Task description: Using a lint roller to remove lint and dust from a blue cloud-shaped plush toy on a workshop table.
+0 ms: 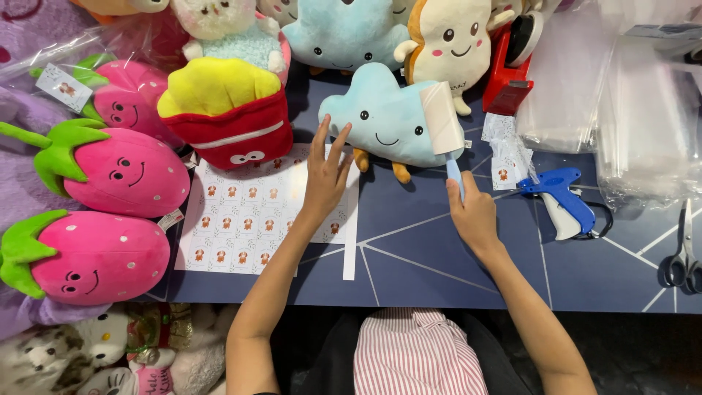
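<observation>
A light blue cloud plush with a smiling face lies on the dark blue table. My right hand grips the blue handle of a lint roller, whose white roll rests on the plush's right side. My left hand is flat with fingers spread, its fingertips touching the plush's left edge, and its palm lies over a white sticker sheet.
A red fries plush and pink strawberry plushes lie left. More plushes line the back. A blue tagging gun, red tape dispenser, clear plastic bags and scissors sit right.
</observation>
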